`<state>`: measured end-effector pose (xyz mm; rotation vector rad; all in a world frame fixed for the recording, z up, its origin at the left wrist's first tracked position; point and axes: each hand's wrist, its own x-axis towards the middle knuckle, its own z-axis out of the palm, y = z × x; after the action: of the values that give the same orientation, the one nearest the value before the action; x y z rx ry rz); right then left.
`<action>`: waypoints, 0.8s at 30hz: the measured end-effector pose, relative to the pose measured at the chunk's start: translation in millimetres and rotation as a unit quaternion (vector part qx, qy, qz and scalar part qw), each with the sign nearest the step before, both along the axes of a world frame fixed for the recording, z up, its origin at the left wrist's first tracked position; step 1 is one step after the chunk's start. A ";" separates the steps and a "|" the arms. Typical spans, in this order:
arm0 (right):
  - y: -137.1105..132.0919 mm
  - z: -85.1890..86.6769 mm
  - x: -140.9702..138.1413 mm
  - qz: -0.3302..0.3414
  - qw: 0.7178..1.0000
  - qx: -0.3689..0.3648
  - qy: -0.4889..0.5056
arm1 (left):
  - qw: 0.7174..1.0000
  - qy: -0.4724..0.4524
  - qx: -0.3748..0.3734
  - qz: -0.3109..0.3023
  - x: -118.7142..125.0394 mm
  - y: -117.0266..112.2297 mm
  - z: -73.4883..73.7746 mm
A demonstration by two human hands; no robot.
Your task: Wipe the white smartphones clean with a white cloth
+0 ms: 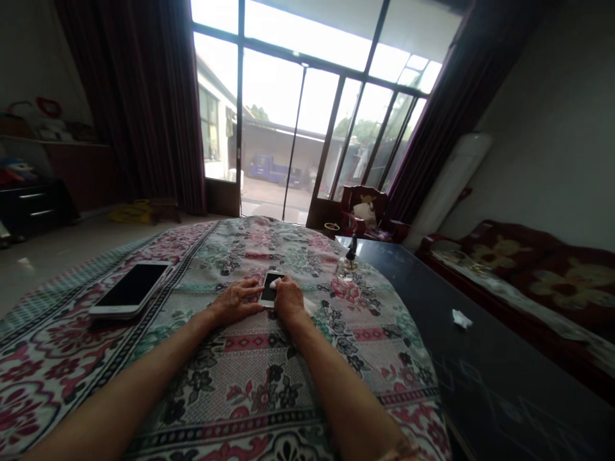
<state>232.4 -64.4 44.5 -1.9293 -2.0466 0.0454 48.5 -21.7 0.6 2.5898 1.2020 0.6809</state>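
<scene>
No legible text anywhere. Large smartphone (131, 289) on the floral cloth (230, 365): dark screen, no readable marks. Smaller phone (269, 288) between the left hand (235, 302) and right hand (289, 298): mostly covered, nothing readable. Blue truck (273, 169) outside: any lettering too small to read.

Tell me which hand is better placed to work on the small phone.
Probably the right: the right hand lies over the small phone, with a white tissue at its fingers, while the left hand only touches the phone's side edge.
</scene>
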 end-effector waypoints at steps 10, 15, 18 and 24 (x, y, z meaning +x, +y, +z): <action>-37.1 -10.4 0.3 0.052 0.997 0.051 -0.020 | 0.994 0.089 -0.018 0.057 7.1 -18.7 9.5; -50.3 -11.5 1.4 0.071 0.996 0.060 -0.007 | 0.992 0.099 -0.039 0.073 8.7 -22.7 13.3; -56.2 -14.7 1.7 0.090 0.992 0.085 0.011 | 0.992 0.092 -0.041 0.073 8.4 -23.5 13.8; -57.9 -22.5 4.4 0.117 0.983 0.123 0.064 | 0.995 0.063 -0.042 0.072 7.2 -23.2 13.2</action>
<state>236.8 -122.2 22.0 -1.4956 -2.0742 -0.0283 55.6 -44.9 13.8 2.5283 1.4341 0.4860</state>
